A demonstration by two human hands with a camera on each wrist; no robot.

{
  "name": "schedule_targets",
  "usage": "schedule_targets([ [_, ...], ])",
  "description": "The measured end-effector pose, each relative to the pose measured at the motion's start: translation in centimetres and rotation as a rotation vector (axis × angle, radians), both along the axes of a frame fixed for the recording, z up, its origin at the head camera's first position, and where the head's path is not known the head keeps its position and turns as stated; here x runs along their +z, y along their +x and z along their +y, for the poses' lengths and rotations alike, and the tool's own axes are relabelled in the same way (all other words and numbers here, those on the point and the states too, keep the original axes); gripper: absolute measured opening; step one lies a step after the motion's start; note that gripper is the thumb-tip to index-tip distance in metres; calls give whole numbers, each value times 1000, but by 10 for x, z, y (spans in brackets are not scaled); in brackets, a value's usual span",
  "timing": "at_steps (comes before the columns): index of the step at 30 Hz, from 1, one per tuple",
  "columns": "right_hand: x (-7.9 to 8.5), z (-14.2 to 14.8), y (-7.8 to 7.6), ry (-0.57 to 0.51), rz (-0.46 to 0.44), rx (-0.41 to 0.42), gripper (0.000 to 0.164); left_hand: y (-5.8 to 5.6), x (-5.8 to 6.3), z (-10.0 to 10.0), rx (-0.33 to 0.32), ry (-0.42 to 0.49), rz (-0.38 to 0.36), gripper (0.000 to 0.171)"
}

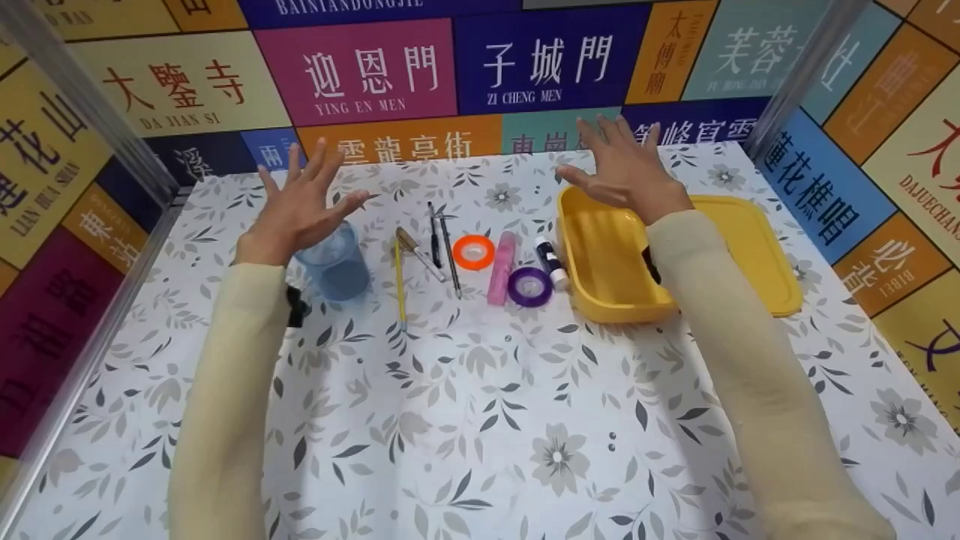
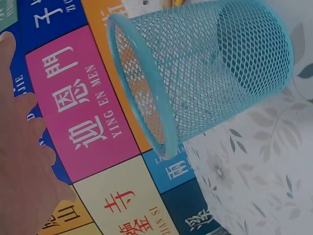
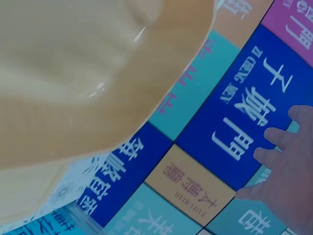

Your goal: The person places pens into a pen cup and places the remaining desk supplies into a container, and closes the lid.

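Note:
My left hand is raised with its fingers spread, above and behind a blue mesh pen holder. In the left wrist view the holder shows its round rim and nothing inside. Over the back of a yellow plastic box my right hand hovers, fingers spread and holding nothing. Between holder and box lie a yellow pencil, a brown-capped pen, a black pen, a dark slim pencil, an orange tape roll, a pink stick-shaped item, a purple tape roll and a glue stick.
A yellow lid lies flat to the right of the box, partly behind the right sleeve. The table wears a white cloth with grey leaves and flowers. Panels with coloured signs stand at the back and both sides.

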State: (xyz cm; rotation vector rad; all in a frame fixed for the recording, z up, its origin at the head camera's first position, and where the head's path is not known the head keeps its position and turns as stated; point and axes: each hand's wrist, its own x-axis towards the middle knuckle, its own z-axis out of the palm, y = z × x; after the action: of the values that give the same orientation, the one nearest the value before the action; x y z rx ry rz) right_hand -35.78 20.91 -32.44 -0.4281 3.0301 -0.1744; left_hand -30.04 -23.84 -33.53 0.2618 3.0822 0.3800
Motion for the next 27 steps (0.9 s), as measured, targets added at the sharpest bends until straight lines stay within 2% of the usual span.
schedule_targets([
  [7, -5, -15, 9, -72, 22, 56, 92, 16, -13, -15, 6, 116, 25, 92],
  [12, -7, -27, 17, -120, 43, 97, 91, 27, -28, -24, 29, 230, 65, 94],
  [17, -11, -42, 25, -166, 58, 143, 92, 36, -45, -27, 53, 330, 97, 95],
  [21, -15, -55, 30, -196, 63, 168, 92, 42, -52, -28, 78, 391, 94, 98],
  [27, -24, -76, 42, -282, 57, 172, 88, 51, -64, -31, 112, 588, 131, 99],
])
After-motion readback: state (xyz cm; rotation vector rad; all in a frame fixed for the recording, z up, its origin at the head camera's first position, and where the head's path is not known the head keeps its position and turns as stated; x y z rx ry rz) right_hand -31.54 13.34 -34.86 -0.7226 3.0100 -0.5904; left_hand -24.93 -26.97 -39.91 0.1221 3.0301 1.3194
